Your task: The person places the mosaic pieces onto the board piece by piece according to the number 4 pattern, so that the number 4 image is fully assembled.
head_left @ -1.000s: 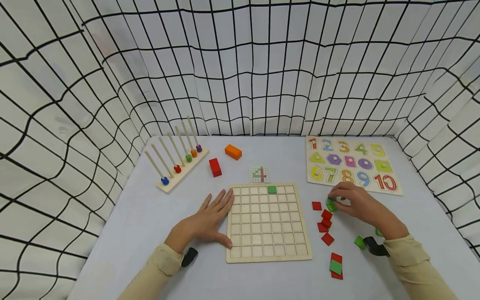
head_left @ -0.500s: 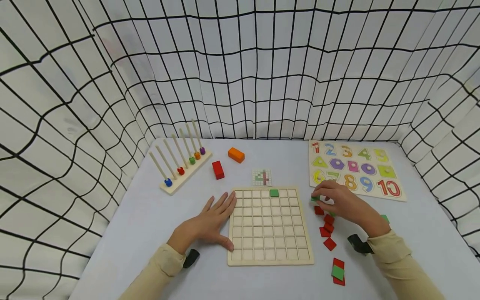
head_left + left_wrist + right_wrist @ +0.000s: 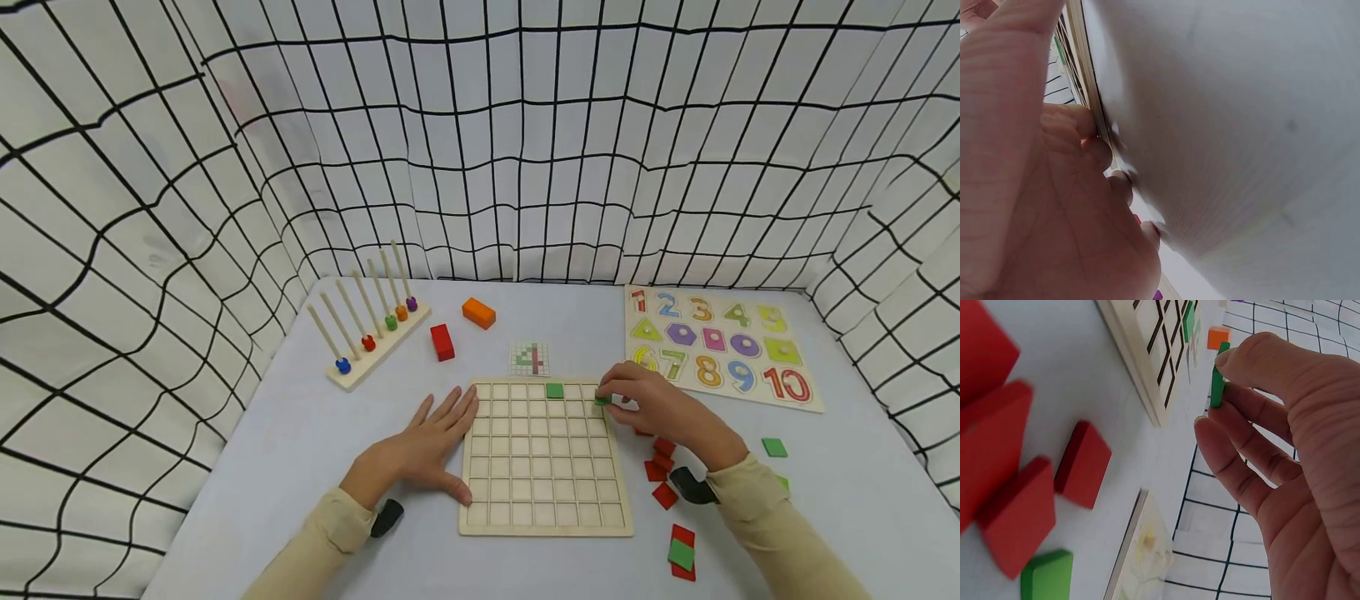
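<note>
Right hand point(image 3: 660, 404) has a thin green square tile point(image 3: 1217, 387) pinched in its fingertips at the pale wooden gridded board point(image 3: 540, 446)'s upper-right corner, right of centre. Left hand point(image 3: 420, 450) is spread, touching the left edge. Colourful number puzzle point(image 3: 717, 320), upper right, reads 1–10. White tabletop point(image 3: 547, 575) runs below.

White walls point(image 3: 504, 67), black netting point(image 3: 521, 101), white table point(image 3: 555, 571)

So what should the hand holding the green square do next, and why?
Probably lower the pinched green tile into a bare square of the wooden board. The right hand holds it near the board's far right corner, the left hand touches the board's left edge, and another green tile already sits in the far row.
</note>
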`<state>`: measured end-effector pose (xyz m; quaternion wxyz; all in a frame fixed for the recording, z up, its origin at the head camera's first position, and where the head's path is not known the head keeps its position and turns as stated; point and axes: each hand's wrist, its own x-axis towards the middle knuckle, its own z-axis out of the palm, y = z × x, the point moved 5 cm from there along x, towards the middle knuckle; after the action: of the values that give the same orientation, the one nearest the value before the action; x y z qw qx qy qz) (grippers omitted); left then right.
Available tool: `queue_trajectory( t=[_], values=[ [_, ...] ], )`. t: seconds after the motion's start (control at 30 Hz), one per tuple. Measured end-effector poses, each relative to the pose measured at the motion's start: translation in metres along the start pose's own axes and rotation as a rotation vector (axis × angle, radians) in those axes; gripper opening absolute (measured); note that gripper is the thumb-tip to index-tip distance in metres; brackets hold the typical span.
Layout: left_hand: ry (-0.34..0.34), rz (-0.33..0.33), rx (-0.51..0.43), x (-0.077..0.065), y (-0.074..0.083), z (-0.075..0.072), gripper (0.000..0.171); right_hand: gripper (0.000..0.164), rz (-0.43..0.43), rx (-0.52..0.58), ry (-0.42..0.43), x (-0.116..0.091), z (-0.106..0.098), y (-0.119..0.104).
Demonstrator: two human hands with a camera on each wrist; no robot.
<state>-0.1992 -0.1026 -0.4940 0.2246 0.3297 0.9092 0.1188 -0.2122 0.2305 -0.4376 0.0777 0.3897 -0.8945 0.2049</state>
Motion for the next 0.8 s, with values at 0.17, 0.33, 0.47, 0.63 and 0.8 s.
queue_trajectory(
  t=[0.17, 0.33, 0.47, 0.63, 0.8],
  values=[
    [0.003, 0.0, -0.005, -0.001, 0.0, -0.001, 0.141, 0.021, -0.034, 0.028, -0.014, 0.014, 0.008, -0.005],
    [0.012, 0.023, -0.027, 0.0, 0.001, -0.001, 0.14, 0.017, -0.049, 0.061, -0.06, 0.025, 0.018, -0.011],
    [0.006, 0.024, -0.03, 0.001, 0.0, 0.001, 0.14, 0.015, -0.082, 0.077, -0.073, 0.033, 0.026, -0.018],
    [0.005, 0.018, -0.026, 0.0, 0.0, 0.001, 0.14, 0.013, -0.142, 0.083, -0.053, 0.045, 0.037, -0.026],
    [0.007, 0.005, -0.022, -0.002, 0.001, -0.002, 0.139, 0.011, -0.211, 0.081, -0.015, 0.053, 0.052, -0.029]
  ],
)
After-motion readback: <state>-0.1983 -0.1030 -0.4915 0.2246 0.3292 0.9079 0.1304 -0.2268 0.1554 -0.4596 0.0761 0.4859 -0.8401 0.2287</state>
